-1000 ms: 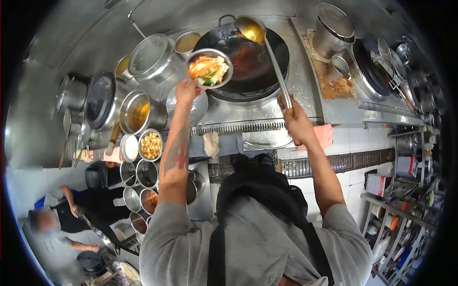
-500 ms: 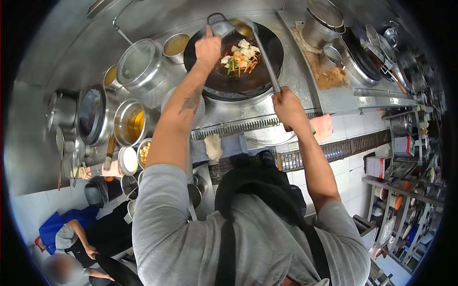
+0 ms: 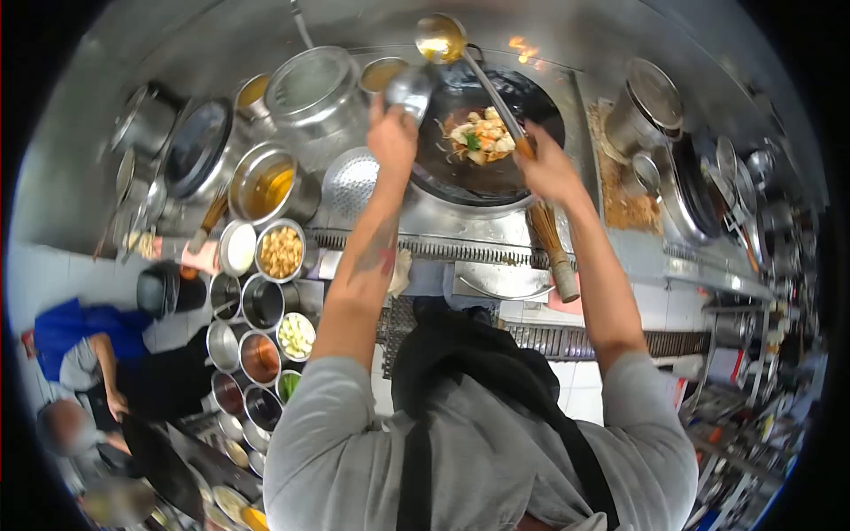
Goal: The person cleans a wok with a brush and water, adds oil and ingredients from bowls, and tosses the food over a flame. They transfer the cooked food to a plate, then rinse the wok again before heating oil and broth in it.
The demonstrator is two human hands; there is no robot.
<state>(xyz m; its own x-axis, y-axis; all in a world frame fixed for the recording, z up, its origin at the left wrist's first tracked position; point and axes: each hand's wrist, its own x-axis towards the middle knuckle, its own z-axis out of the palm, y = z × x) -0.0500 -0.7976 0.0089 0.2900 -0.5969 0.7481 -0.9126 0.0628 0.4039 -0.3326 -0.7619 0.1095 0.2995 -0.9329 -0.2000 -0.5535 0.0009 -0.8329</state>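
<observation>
My left hand [image 3: 391,140] grips a small metal bowl [image 3: 409,91] at the left rim of the black wok [image 3: 485,186]. My right hand [image 3: 551,168] is wrapped round the wooden end of a long-handled ladle [image 3: 440,38]. The ladle's head is above the wok's far rim, and something yellowish shows in it, perhaps a reflection. Pale pieces, carrot strips and a bit of green make up the food [image 3: 478,135] in the middle of the wok. A bamboo brush [image 3: 551,250] lies on the stove edge below my right hand.
Small flames [image 3: 523,49] show behind the wok. A perforated strainer [image 3: 351,181] and a lidded pot [image 3: 310,91] are on the left, near a pot of yellow liquid [image 3: 266,183]. Several ingredient containers [image 3: 282,252] line the lower left. Another person [image 3: 97,372] is farther left.
The metal bowl has moved from over the wok to its left side. My right hand has raised the ladle's head past the far rim. Flames now show behind the wok. The view has shifted.
</observation>
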